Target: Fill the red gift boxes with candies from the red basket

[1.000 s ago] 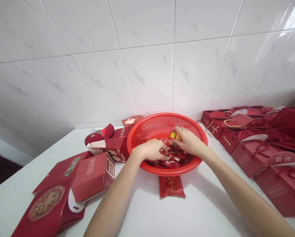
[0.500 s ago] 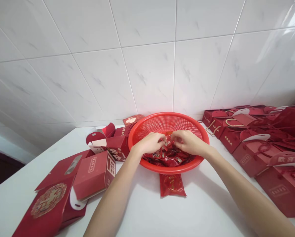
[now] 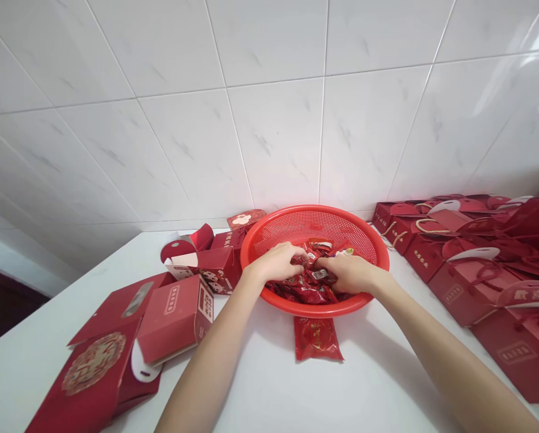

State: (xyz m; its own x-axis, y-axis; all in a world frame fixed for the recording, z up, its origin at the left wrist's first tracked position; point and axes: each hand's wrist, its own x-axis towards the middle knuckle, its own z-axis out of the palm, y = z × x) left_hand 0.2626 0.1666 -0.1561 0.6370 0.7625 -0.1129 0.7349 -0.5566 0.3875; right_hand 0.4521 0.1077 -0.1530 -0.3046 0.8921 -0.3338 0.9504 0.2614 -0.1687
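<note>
A red plastic basket [image 3: 314, 311] with mesh walls stands on the white table and holds a pile of small red wrapped packets [image 3: 303, 293]. My left hand [image 3: 281, 263] is in its left half, fingers curled with the thumb opposite, and a red wrapper shows between them. Deeper in the pile on the right is my right hand [image 3: 349, 273], its thumb and fingers bent around a dark red packet [image 3: 322, 275]. The right fingertips are partly hidden among the wrappers. In front of the basket lies a larger flat red packet [image 3: 317, 340] with gold writing, touched by neither hand.
Left of the basket are red cardboard boxes [image 3: 172, 313], some with open flaps, and a dark red gift box [image 3: 93, 367] with a gold emblem. Rows of red handled boxes [image 3: 459, 282] line the right side. A white tiled wall [image 3: 274, 144] rises behind the basket.
My right hand has gone lower into the packets and its fingers are now partly covered. My left hand stays over the left half, slightly shifted. The view has moved a little.
</note>
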